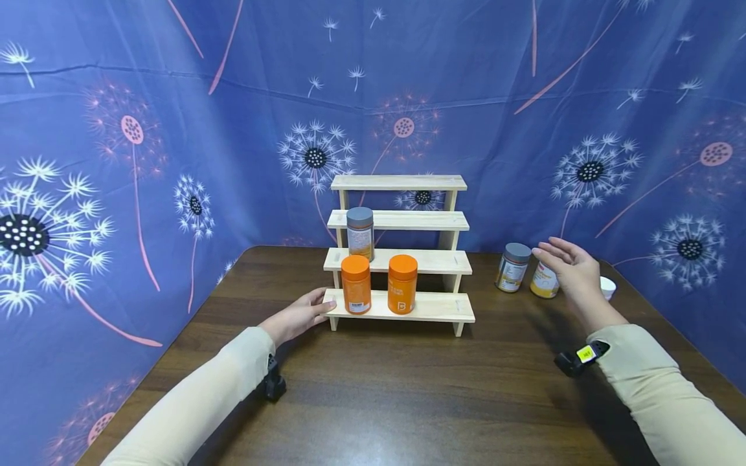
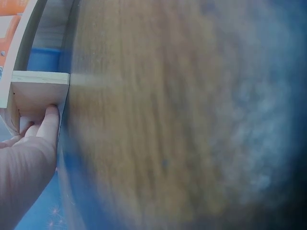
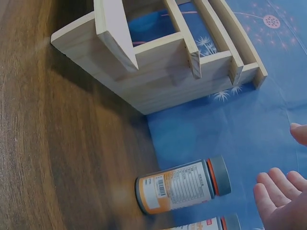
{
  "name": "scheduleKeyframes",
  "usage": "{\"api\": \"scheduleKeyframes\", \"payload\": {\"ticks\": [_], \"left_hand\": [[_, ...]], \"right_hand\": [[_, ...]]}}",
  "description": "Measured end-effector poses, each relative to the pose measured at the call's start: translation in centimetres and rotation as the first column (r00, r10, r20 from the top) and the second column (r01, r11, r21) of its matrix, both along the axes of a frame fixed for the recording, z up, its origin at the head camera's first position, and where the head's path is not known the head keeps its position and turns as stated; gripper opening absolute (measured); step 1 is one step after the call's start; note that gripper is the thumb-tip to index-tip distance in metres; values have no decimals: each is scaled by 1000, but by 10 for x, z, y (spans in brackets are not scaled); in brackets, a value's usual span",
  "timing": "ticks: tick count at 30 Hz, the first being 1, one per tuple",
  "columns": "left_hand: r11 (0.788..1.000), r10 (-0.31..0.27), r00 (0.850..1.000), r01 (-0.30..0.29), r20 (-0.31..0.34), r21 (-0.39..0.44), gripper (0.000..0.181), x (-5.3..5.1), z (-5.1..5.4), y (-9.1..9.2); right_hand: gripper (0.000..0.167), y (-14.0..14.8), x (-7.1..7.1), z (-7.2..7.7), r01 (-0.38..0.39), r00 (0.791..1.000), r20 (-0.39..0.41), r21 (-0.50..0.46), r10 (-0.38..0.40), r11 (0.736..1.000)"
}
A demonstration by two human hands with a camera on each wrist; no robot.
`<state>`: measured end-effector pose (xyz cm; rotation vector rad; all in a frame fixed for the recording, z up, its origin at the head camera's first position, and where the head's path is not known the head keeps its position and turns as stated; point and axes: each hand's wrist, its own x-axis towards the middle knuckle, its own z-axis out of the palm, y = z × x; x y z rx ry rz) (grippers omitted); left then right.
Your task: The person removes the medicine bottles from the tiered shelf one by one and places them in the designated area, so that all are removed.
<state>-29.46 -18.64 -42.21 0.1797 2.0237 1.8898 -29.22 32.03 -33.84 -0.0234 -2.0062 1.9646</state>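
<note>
A wooden tiered shelf (image 1: 402,262) stands on the table. My left hand (image 1: 301,314) holds the left end of its lowest step, thumb on top of the board; in the left wrist view, the fingers lie against the side panel (image 2: 38,96). Two orange-lidded bottles, the left one (image 1: 356,285) and the right one (image 1: 402,285), stand on that step. A grey-lidded bottle (image 1: 360,234) stands one step higher. My right hand (image 1: 574,275), fingers apart from the thumb, hovers by a second grey-lidded bottle (image 1: 544,283), partly covering it. Another grey-lidded bottle (image 1: 513,268) stands just left of it.
A white-topped container (image 1: 608,287) shows partly behind my right wrist. The brown table (image 1: 402,401) runs back to a blue dandelion-print cloth (image 1: 495,129), which hangs behind and at both sides.
</note>
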Motion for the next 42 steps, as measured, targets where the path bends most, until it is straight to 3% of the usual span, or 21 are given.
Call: {"api": "scheduleKeyframes", "payload": {"ticks": [5,12,18,31,42], "left_hand": [[1000,-17,1000,17,6,-14,68,0,2,-1],[997,-58,998,57,-5,-55,63,1,3,-5],[997,-38,999,37,-16,-73,56,1,6,-5],[997,-42,999,42,2,-57,53,4,8,-4],[998,-37,999,38,34,-45,56,2,6,-1]], "right_hand": [[69,-6,-1,3,-35,999,-18,-30,35,999],[67,-15,0,12,-18,999,49,209,8,978],[67,-22,1,22,-36,997,81,299,13,954],[78,-55,-11,41,-105,991,113,323,72,940],[73,-82,-11,56,-190,981,98,279,169,941]]}}
